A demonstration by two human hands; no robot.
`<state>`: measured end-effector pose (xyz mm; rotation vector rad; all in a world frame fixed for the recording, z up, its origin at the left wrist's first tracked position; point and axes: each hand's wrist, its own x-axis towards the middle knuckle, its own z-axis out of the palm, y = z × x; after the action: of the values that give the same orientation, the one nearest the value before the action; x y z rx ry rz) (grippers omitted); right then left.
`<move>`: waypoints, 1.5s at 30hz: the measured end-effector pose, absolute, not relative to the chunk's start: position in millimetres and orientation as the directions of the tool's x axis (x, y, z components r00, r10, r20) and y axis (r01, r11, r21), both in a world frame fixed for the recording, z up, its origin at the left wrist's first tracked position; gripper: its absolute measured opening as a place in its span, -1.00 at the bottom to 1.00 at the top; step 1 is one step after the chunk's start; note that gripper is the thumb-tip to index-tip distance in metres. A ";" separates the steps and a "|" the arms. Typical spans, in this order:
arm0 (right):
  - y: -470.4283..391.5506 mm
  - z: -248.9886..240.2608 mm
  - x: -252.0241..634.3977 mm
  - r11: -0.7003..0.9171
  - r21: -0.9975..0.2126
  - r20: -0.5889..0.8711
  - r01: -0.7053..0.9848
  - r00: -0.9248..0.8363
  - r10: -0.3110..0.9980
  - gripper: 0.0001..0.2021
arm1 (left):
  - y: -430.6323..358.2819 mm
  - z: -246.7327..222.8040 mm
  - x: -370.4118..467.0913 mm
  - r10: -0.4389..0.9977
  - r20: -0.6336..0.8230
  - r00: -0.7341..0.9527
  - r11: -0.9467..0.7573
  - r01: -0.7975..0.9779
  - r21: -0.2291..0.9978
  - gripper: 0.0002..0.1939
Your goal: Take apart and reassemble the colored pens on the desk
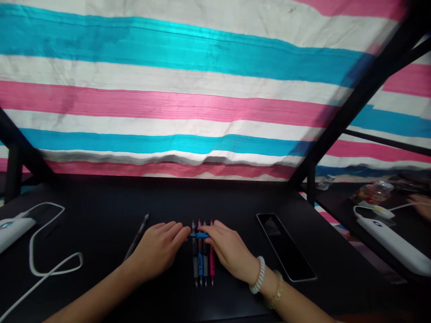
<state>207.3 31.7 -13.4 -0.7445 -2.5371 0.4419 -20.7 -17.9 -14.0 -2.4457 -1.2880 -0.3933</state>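
Note:
Several pens lie side by side on the black desk (161,300), all pointing lengthwise away from me. Among them are a pink pen (212,262), a blue pen (201,264) and a grey-gripped pen (195,267). Across their upper part runs another blue pen (202,235), set crosswise. My left hand (161,246) pinches its left end, fingers closed. At the other end, my right hand (232,249) has its thumb and fingertips closed on the blue barrel. A separate dark pen (138,235) lies left of the row, partly behind my left hand.
A phone (286,246) with a dark screen lies to the right. At left sits a white power bank (15,231) with a looping white cable (32,251). Black frame bars (323,130) and striped sheeting rise behind. On the neighbouring desk are another white device (393,244), a jar (373,193) and a person's hand (420,204).

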 end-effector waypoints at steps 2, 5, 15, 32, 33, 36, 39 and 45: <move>30.8 -13.9 206.1 0.812 -0.388 0.335 0.436 -0.754 0.565 -0.78 | -19.7 -12.9 -17.2 0.793 0.329 0.513 -0.500 0.856 -0.130 -0.81; 29.0 -15.3 203.3 0.824 -0.359 0.351 0.439 -0.755 0.555 -0.79 | -22.2 -12.1 -12.6 0.850 0.224 0.478 -0.481 0.875 -0.041 -0.81; 27.8 -23.5 197.1 0.901 -0.082 0.483 0.426 -0.774 0.410 -0.73 | -27.0 -0.2 -9.5 0.926 -0.017 0.377 -0.327 0.825 0.460 -0.65; 39.3 -11.8 205.3 0.628 -0.677 0.312 0.383 -0.624 0.716 -0.65 | -16.7 -20.9 -17.0 0.825 0.363 0.432 -0.481 0.875 0.051 -0.75; 39.9 -12.0 204.6 0.597 -0.703 0.282 0.386 -0.619 0.733 -0.63 | -15.9 -22.3 -17.3 0.794 0.408 0.450 -0.492 0.871 -0.003 -0.76; 40.1 -12.1 201.9 0.535 -0.762 0.256 0.364 -0.590 0.766 -0.72 | -14.7 -23.2 -17.8 0.705 0.510 0.492 -0.510 0.852 -0.117 -0.76; 39.0 -13.3 200.7 0.496 -0.800 0.263 0.337 -0.547 0.795 -0.90 | -15.0 -21.9 -18.4 0.677 0.542 0.498 -0.508 0.849 -0.146 -0.75; 36.0 -14.6 201.8 0.421 -0.865 0.223 0.273 -0.542 0.810 -0.86 | -16.5 -20.7 -19.4 0.650 0.580 0.491 -0.511 0.847 -0.144 -0.78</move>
<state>201.8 36.0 -14.6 -0.9130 -2.0334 1.0731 -19.4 -16.5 -20.7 -2.3267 -1.2428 -0.6497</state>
